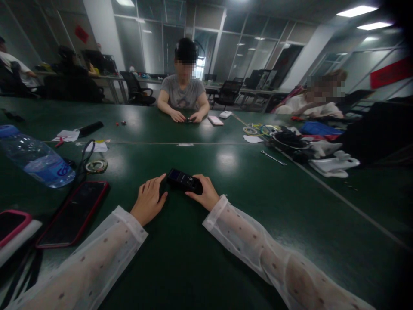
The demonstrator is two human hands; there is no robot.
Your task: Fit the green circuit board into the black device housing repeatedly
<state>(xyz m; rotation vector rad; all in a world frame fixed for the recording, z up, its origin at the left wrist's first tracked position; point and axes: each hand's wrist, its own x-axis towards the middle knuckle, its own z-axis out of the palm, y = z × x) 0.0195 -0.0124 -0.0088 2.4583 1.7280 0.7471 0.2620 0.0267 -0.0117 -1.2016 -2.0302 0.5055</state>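
A small black device (pixel 182 180) with a screen and buttons is at the middle of the green table (pixel 180 258). My right hand (pixel 205 192) grips its right end between thumb and fingers. Just left of the device is my left hand (pixel 150 199), its fingers apart and holding nothing, with the index fingertip close to the device's left end. Whether that fingertip touches it I cannot tell. Sheer white dotted sleeves cover both my forearms.
On the left lie a red-edged phone (pixel 74 215), a pink-edged phone (pixel 13 224) and a tilted water bottle (pixel 38 159). A wrench (pixel 273 158) and piled cables (pixel 290 140) lie right. Across the table sits a person (pixel 183 90) handling something small.
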